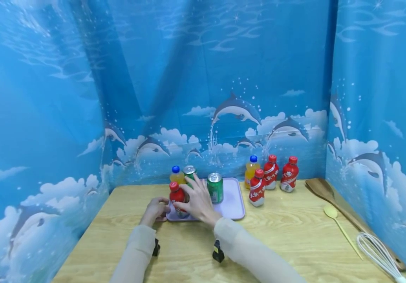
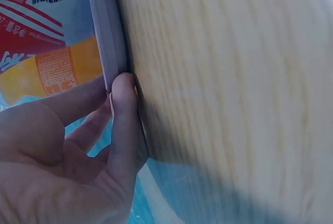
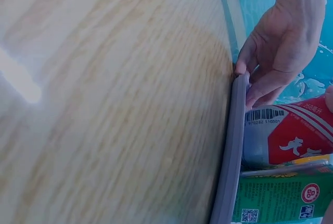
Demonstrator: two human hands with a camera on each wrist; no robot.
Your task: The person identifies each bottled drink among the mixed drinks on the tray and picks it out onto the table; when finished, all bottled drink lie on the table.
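My left hand (image 1: 154, 211) pinches the left rim of a pale purple tray (image 1: 236, 202) between thumb and fingers; the left wrist view shows this pinch close up. A red bottle (image 1: 175, 195) with a red cap stands at the tray's front left corner. Thumb and fingers of my right hand (image 1: 200, 200) curl around it, with a fingertip on the red label in the right wrist view. Behind that bottle is an orange-yellow drink bottle (image 1: 177, 175) with a blue cap. One green can (image 1: 189, 170) is partly hidden by my right fingers; another green can (image 1: 215, 190) stands right of them.
Right of the tray stand red bottles (image 1: 257, 192) and a blue-capped yellow bottle (image 1: 251, 173). Along the table's right side lie a wooden spatula (image 1: 344, 208), a yellow spoon (image 1: 331, 212) and a whisk (image 1: 377, 251). A blue dolphin curtain (image 1: 203, 98) hangs behind the table.
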